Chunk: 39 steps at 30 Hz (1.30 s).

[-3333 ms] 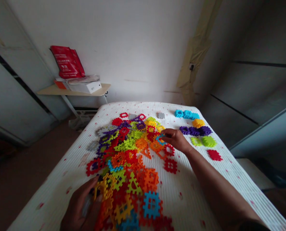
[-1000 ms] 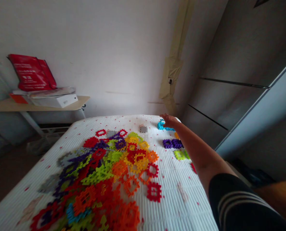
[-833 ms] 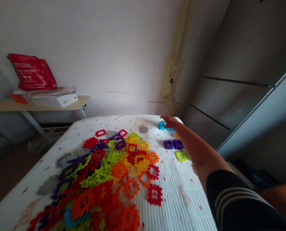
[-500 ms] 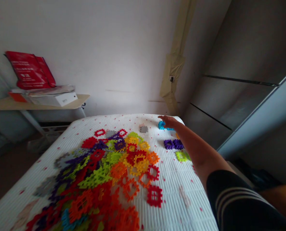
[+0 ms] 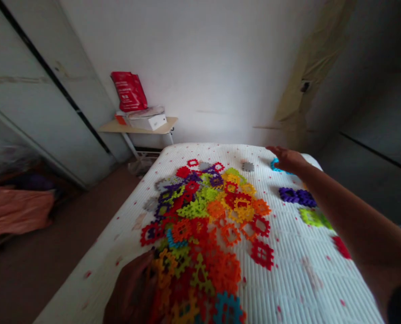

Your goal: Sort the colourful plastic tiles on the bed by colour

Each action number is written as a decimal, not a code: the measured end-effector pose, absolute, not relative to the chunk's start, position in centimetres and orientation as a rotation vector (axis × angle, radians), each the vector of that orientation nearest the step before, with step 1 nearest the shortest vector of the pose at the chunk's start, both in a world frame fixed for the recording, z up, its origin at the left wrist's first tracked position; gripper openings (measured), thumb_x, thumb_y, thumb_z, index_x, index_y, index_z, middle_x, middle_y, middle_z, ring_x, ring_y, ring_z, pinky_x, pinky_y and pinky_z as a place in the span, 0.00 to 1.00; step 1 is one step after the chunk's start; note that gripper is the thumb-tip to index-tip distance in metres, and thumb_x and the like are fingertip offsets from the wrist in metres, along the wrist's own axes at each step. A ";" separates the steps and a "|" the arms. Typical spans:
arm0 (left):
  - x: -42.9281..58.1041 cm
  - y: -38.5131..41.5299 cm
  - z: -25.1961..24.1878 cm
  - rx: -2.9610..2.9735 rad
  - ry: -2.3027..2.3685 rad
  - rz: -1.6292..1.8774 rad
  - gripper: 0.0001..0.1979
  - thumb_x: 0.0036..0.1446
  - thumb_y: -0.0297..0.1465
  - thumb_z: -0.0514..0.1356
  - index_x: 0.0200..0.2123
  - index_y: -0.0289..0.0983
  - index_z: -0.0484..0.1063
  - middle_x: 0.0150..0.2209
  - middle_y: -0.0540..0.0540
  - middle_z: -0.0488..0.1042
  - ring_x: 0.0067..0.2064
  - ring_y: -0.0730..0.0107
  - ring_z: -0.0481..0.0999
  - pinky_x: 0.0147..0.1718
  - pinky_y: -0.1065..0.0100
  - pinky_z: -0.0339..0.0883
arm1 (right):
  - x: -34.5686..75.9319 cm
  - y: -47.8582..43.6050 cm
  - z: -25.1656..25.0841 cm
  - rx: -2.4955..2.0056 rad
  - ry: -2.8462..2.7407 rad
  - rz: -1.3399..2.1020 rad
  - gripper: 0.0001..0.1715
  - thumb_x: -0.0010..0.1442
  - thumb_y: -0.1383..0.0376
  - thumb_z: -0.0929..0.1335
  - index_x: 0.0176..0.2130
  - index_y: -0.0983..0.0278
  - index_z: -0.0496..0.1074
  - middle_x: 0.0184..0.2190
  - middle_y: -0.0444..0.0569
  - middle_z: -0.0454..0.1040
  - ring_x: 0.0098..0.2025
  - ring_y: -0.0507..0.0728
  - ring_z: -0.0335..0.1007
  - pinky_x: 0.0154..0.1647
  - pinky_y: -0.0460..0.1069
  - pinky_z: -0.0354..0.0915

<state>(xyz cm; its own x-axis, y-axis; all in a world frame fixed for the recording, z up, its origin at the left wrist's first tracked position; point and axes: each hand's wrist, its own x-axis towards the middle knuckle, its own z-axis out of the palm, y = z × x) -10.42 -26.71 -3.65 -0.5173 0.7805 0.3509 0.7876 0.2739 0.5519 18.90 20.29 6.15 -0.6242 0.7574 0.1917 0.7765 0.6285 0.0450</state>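
My right hand (image 5: 286, 158) is stretched out at the far right of the bed, palm down, fingers extended. It is right at some blue toy pieces (image 5: 275, 165) and partly covers them; whether it touches them is unclear. My left hand (image 5: 133, 288), dark and blurred, is at the near left edge of a heap of notched plastic building pieces (image 5: 200, 202). Its fingers are curved and look apart, close to a yellow-orange piece (image 5: 167, 265). Nothing held shows in it. The heap mixes red, orange, yellow, green, purple, blue and grey pieces.
Purple pieces (image 5: 296, 196), green pieces (image 5: 311, 217) and a red piece (image 5: 341, 247) lie along the right side, partly behind my right forearm. A grey piece (image 5: 247, 166) lies apart from the heap. A small table (image 5: 170, 123) with boxes and a red bag (image 5: 129, 92) stands at the back left.
The view has swung left. My left hand has come into view at the near left of the heap. My right hand remains by the blue pieces.
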 end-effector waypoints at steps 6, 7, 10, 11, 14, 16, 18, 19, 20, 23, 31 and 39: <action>-11.7 -23.1 -1.4 -1.727 -2.303 -0.853 0.13 0.55 0.37 0.55 0.42 0.44 0.73 0.47 0.45 0.73 0.50 0.58 0.70 0.48 0.55 0.64 | 12.3 7.7 4.5 -0.536 -2.767 0.288 0.24 0.57 0.67 0.64 0.54 0.61 0.65 0.48 0.53 0.71 0.44 0.57 0.70 0.44 0.51 0.66; -11.8 -22.3 -0.9 -1.747 -2.341 -0.802 0.14 0.54 0.38 0.55 0.43 0.43 0.73 0.47 0.45 0.73 0.50 0.57 0.70 0.48 0.54 0.63 | 11.1 5.1 4.1 -0.366 -2.762 0.340 0.22 0.58 0.67 0.64 0.53 0.60 0.66 0.49 0.52 0.71 0.48 0.57 0.68 0.47 0.52 0.64; -11.9 -20.4 -0.1 -1.801 -2.453 -0.718 0.18 0.52 0.41 0.57 0.44 0.40 0.73 0.44 0.44 0.75 0.47 0.57 0.71 0.46 0.55 0.64 | 7.7 -1.4 3.2 -0.032 -2.792 0.424 0.24 0.59 0.65 0.64 0.55 0.60 0.64 0.53 0.53 0.67 0.54 0.58 0.61 0.52 0.54 0.59; -11.8 -20.0 -0.1 -1.810 -2.480 -0.716 0.19 0.51 0.41 0.58 0.45 0.40 0.72 0.43 0.44 0.75 0.46 0.58 0.72 0.46 0.55 0.64 | 6.7 -2.9 3.0 0.000 -2.819 0.407 0.25 0.58 0.64 0.65 0.56 0.60 0.63 0.55 0.53 0.65 0.54 0.59 0.60 0.52 0.55 0.58; -11.5 -19.5 -0.5 -1.796 -2.516 -0.785 0.20 0.50 0.38 0.59 0.46 0.40 0.71 0.41 0.44 0.76 0.45 0.59 0.73 0.45 0.57 0.65 | 4.8 -5.4 2.5 0.016 -2.891 0.308 0.25 0.57 0.60 0.66 0.54 0.60 0.64 0.57 0.54 0.63 0.53 0.62 0.58 0.49 0.56 0.55; -11.4 -19.3 -0.8 -1.801 -2.515 -0.866 0.19 0.50 0.36 0.58 0.46 0.40 0.71 0.41 0.44 0.76 0.45 0.60 0.73 0.46 0.57 0.64 | 4.3 -5.6 2.3 -0.028 -2.924 0.248 0.21 0.58 0.61 0.66 0.51 0.61 0.66 0.54 0.55 0.66 0.52 0.61 0.58 0.48 0.56 0.53; -11.4 -19.1 -0.8 -1.844 -2.503 -0.950 0.19 0.50 0.34 0.58 0.47 0.40 0.71 0.42 0.45 0.76 0.45 0.61 0.73 0.47 0.58 0.64 | 4.5 -5.2 2.3 -0.113 -2.939 0.202 0.17 0.58 0.62 0.65 0.48 0.62 0.67 0.51 0.55 0.68 0.50 0.61 0.59 0.47 0.56 0.52; -11.3 -18.9 -0.7 -1.880 -2.493 -0.983 0.19 0.49 0.33 0.57 0.47 0.40 0.71 0.43 0.45 0.76 0.45 0.61 0.73 0.47 0.58 0.64 | 4.8 -4.9 2.4 -0.165 -2.941 0.183 0.16 0.58 0.63 0.65 0.47 0.63 0.68 0.49 0.54 0.69 0.49 0.61 0.59 0.47 0.55 0.52; -11.3 -18.7 -0.6 -1.913 -2.479 -1.007 0.18 0.49 0.32 0.57 0.46 0.40 0.72 0.43 0.45 0.76 0.45 0.61 0.73 0.47 0.58 0.64 | 5.2 -4.5 2.5 -0.217 -2.941 0.165 0.15 0.58 0.63 0.65 0.46 0.63 0.68 0.48 0.54 0.70 0.48 0.60 0.59 0.47 0.55 0.51; -11.1 -18.2 -0.2 -1.962 -2.439 -1.046 0.14 0.49 0.30 0.56 0.41 0.41 0.74 0.41 0.45 0.77 0.44 0.62 0.73 0.46 0.59 0.64 | 6.6 -3.5 2.8 -0.350 -2.929 0.130 0.14 0.58 0.63 0.64 0.45 0.64 0.68 0.46 0.54 0.70 0.48 0.60 0.59 0.47 0.55 0.51; -11.0 -17.4 0.0 -2.034 -2.258 -0.923 0.10 0.54 0.33 0.55 0.37 0.40 0.74 0.37 0.46 0.77 0.41 0.63 0.73 0.42 0.61 0.65 | 7.8 -2.6 2.8 -0.433 -2.909 0.157 0.17 0.56 0.59 0.66 0.46 0.62 0.68 0.49 0.54 0.69 0.49 0.61 0.59 0.47 0.56 0.51; -12.3 -16.3 0.9 -1.904 -2.260 -1.145 0.13 0.52 0.43 0.55 0.31 0.43 0.74 0.32 0.49 0.77 0.35 0.66 0.75 0.36 0.69 0.67 | 7.9 -2.9 2.7 -0.294 -2.700 0.220 0.23 0.57 0.59 0.65 0.51 0.62 0.64 0.50 0.52 0.69 0.49 0.58 0.63 0.48 0.54 0.55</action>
<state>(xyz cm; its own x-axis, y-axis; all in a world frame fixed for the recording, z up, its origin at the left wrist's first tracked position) -12.26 -16.29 0.87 -0.2780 0.8665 0.4146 0.8469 0.0174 0.5315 7.88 -2.91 2.70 -0.8921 0.2375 0.3843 0.1722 0.9652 -0.1968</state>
